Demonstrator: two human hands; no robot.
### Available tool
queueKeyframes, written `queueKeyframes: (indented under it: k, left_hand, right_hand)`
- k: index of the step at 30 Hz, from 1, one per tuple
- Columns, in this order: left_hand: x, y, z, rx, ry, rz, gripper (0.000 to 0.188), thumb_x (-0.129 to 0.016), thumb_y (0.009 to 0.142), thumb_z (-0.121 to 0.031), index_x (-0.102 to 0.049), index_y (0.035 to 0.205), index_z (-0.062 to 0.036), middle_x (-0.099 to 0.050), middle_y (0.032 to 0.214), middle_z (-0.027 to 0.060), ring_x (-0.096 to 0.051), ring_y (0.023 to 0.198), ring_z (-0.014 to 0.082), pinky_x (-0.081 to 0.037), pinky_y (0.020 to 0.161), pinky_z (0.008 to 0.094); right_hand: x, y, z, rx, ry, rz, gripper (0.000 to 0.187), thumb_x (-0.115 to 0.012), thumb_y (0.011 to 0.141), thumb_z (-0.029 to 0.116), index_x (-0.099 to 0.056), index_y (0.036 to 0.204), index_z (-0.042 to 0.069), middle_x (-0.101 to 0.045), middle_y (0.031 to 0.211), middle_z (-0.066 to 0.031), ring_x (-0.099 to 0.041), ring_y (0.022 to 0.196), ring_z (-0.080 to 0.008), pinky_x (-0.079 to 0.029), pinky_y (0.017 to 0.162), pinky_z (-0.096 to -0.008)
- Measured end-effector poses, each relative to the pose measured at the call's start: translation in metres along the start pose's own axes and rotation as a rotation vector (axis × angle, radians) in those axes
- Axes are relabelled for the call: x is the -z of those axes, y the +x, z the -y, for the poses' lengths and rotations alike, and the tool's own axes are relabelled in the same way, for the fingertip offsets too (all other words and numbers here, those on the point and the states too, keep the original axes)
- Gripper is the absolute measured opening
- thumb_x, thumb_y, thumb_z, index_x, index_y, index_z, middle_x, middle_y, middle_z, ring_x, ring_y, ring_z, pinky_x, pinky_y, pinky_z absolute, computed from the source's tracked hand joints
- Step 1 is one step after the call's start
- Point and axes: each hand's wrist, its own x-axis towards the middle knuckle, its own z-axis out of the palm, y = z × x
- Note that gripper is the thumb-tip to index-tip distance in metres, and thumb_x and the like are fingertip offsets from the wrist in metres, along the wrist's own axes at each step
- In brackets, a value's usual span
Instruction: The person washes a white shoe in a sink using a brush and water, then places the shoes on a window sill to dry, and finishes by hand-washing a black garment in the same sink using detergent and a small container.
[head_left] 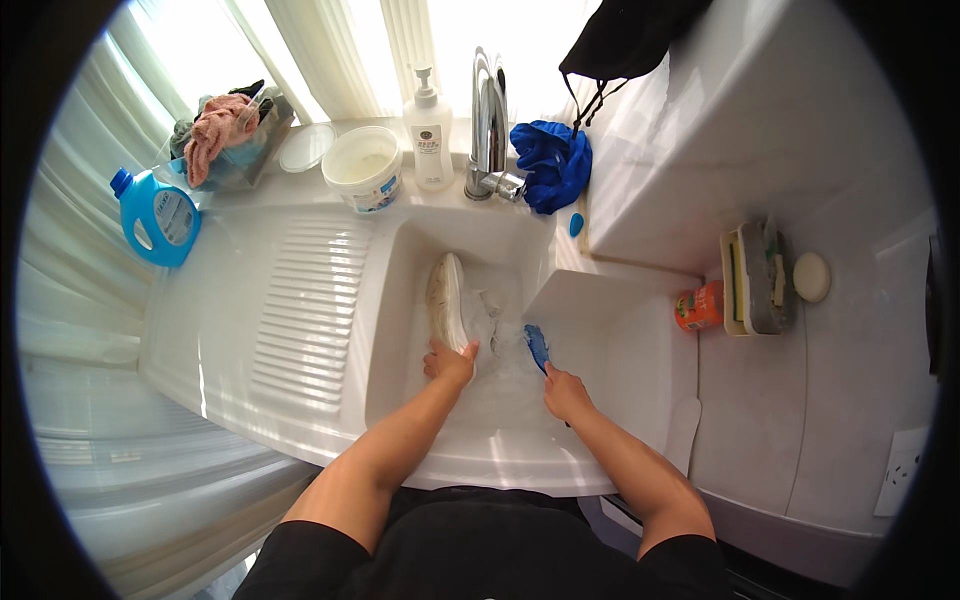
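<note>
A pale, off-white shoe [448, 300] stands on its edge in the left part of the white sink basin [400, 250]. My left hand [450, 363] is closed round its near end, fingers on one side and thumb on the other. Sudsy water [500, 385] covers the basin floor beside the shoe. To the right, my right hand [568, 393] grips the handle of a blue scrubbing brush [537, 346], its head pointing away from me and apart from the shoe. Foam clings to the brush head. Most of the handle is hidden in my fist.
A ribbed washboard [312, 310] adjoins the basin on the left. Behind stand a blue detergent bottle [160, 220], white tub [362, 170], pump bottle [429, 135], chrome faucet [488, 130] and blue cloth [552, 165]. An orange container [699, 306] and sponge holder [757, 280] sit right.
</note>
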Motion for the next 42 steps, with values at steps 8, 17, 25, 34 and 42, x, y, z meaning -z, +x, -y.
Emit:
queueKeyframes:
  k: [8,17,25,34,42]
  left_hand:
    - [-0.007,0.009,0.011,-0.100,-0.039,-0.055,0.088,-0.059,0.077,-0.059,-0.025,0.139,-0.0059,-0.035,0.130,0.0301,-0.034,0.121,0.0440,-0.032,0.100,0.0496]
    - [-0.011,0.017,0.017,-0.136,0.027,-0.075,0.086,-0.052,0.081,-0.061,-0.026,0.135,0.0002,-0.037,0.126,0.0331,-0.038,0.117,0.0466,-0.034,0.096,0.0522]
    - [0.001,0.010,0.011,-0.142,0.044,-0.042,0.080,-0.049,0.082,-0.061,-0.031,0.130,0.0008,-0.038,0.124,0.0327,-0.039,0.115,0.0477,-0.037,0.094,0.0536]
    - [0.002,0.006,0.007,-0.112,0.096,-0.069,0.082,-0.048,0.082,-0.062,-0.031,0.133,-0.0009,-0.039,0.124,0.0292,-0.040,0.116,0.0440,-0.038,0.093,0.0520]
    - [0.001,0.008,0.005,-0.110,0.098,-0.014,0.083,-0.048,0.081,-0.063,-0.029,0.136,-0.0031,-0.037,0.128,0.0282,-0.039,0.118,0.0432,-0.037,0.095,0.0516]
  right_hand:
    - [-0.011,-0.023,0.051,0.166,0.161,0.115,0.039,-0.044,0.090,0.016,-0.050,0.126,0.004,-0.062,0.080,-0.0233,-0.061,0.076,-0.0375,-0.046,0.071,-0.0405]
    - [-0.030,-0.030,0.068,0.200,0.059,0.128,0.042,-0.044,0.090,0.014,-0.044,0.129,0.001,-0.061,0.080,-0.0257,-0.060,0.074,-0.0424,-0.047,0.069,-0.0493]
    - [-0.020,-0.001,0.050,0.328,0.083,0.175,0.040,-0.044,0.089,0.012,-0.045,0.128,0.001,-0.062,0.079,-0.0244,-0.060,0.073,-0.0425,-0.047,0.067,-0.0474]
    - [-0.036,0.020,0.057,0.264,0.104,0.178,0.040,-0.045,0.090,0.014,-0.045,0.129,0.005,-0.061,0.079,-0.0233,-0.059,0.075,-0.0418,-0.047,0.069,-0.0441]
    - [-0.013,0.022,0.045,0.247,0.042,0.297,0.040,-0.045,0.091,0.014,-0.045,0.129,0.005,-0.061,0.081,-0.0235,-0.060,0.077,-0.0407,-0.047,0.071,-0.0437]
